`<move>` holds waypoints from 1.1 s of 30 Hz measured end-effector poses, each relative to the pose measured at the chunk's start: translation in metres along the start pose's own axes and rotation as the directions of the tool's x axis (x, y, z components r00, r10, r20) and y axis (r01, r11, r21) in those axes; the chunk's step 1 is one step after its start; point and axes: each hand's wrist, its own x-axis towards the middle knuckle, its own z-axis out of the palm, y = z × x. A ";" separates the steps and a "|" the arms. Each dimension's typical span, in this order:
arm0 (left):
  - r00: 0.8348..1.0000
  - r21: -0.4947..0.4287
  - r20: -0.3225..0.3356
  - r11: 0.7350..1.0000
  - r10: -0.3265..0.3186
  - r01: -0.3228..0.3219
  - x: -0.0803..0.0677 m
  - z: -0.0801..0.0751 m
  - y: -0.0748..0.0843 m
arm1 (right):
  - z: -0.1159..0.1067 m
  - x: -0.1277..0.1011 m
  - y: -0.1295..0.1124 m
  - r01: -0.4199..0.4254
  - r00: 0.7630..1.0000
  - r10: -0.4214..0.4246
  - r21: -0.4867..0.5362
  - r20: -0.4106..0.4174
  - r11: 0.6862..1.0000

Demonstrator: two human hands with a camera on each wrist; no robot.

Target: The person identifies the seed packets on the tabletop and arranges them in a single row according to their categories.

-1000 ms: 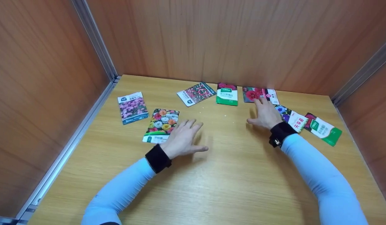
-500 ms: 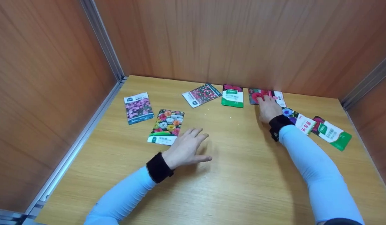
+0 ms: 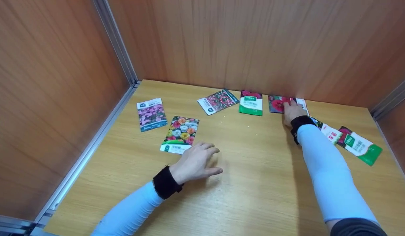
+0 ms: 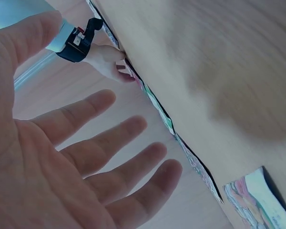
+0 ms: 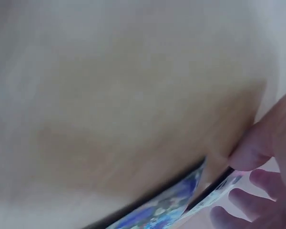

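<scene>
My left hand (image 3: pixel 196 163) hovers with its fingers spread near the bottom edge of a seed packet with multicoloured flowers (image 3: pixel 182 132). It holds nothing. At the back right, my right hand (image 3: pixel 294 113) reaches over a seed packet with red flowers (image 3: pixel 276 105), its fingertips on or just above it. The right wrist view has the thumb (image 5: pixel 250 155) low beside that packet's edge, the other fingers loosely bent. Under the right wrist a seed packet with blue flowers (image 3: pixel 331 132) is partly hidden; its blue print (image 5: pixel 157 214) also appears in the right wrist view.
Several other seed packets lie flat: pink-purple (image 3: pixel 152 114) at left, small pink flowers (image 3: pixel 219 101) and green-white (image 3: pixel 251 104) along the back, another green-white (image 3: pixel 360 146) at right. Tiny pale specks dot the table (image 3: pixel 248 196). Wooden panels (image 3: pixel 255 42) enclose the back and sides.
My right hand has moved forward onto the red-flower packet, off the blue-flower one's near side. My left hand has drawn back slightly from the multicoloured packet. The head view has shifted a little.
</scene>
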 end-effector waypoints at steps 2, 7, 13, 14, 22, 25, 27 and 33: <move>1.000 -0.036 0.009 0.999 -0.009 0.009 -0.004 0.002 0.000 | -0.002 -0.001 0.003 -0.031 0.999 0.030 0.012 0.034 0.999; 1.000 -0.080 0.004 0.997 -0.006 0.007 -0.011 0.004 -0.004 | -0.006 -0.003 0.006 -0.063 0.993 0.065 -0.025 0.096 0.998; 1.000 -0.091 0.011 0.996 -0.016 0.017 -0.013 0.003 -0.007 | -0.009 0.008 0.005 0.013 0.999 -0.010 -0.112 0.035 0.994; 1.000 -0.097 0.020 0.995 -0.017 0.019 -0.013 0.003 -0.007 | -0.007 0.011 0.005 0.023 0.999 -0.019 -0.128 0.031 0.991; 0.998 -0.102 0.055 0.995 -0.003 0.008 -0.011 0.003 -0.005 | 0.003 0.021 0.004 0.049 0.998 -0.051 -0.099 -0.019 0.994; 0.998 -0.105 0.055 0.994 -0.011 0.017 -0.011 0.001 -0.006 | 0.004 0.019 0.005 0.011 1.000 -0.012 -0.029 -0.024 1.000; 0.998 -0.104 0.053 0.994 -0.015 0.020 -0.010 0.000 -0.007 | 0.005 0.018 0.008 -0.022 1.000 0.023 0.026 -0.010 0.999; 0.999 -0.108 0.048 0.994 -0.009 0.014 -0.008 -0.001 -0.005 | -0.001 0.010 0.015 -0.134 0.991 0.130 0.149 0.040 0.980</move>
